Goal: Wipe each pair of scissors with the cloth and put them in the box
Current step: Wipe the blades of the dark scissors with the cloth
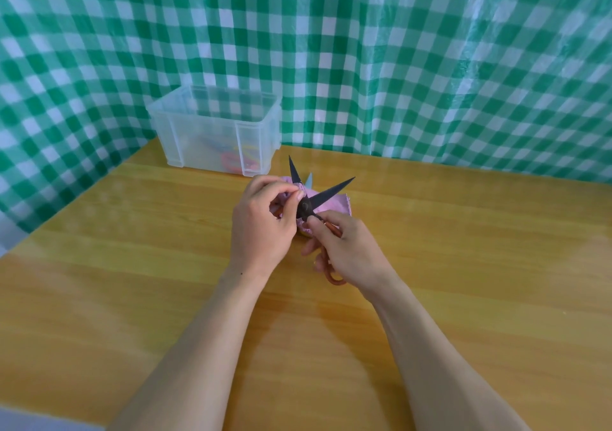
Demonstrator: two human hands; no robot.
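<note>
Item: scissors (306, 206), black blades, orange handles, held above the desk (132, 265) near centre, blades spread wide, one tip pointing up-left, the other up-right. R hand (344, 248): fingers curled round one orange handle, loop showing below the palm. L hand (265, 218): fingers curled, thumb & forefinger pinched together just beside the pivot, pink cloth (331, 204) showing inside the grip; whether it also held the 2nd handle, cannot tell. Cloth bunched under & behind the blades, resting on desk. Pale blue pointed tip (309, 179) stuck up behind cloth, between the blades; rest hidden. Box (198, 139): clear plastic, no lid, at desk's far-left edge, w/ red & yellow handles dimly seen through its wall. Backdrop: green-white check sheet (397, 66).
</note>
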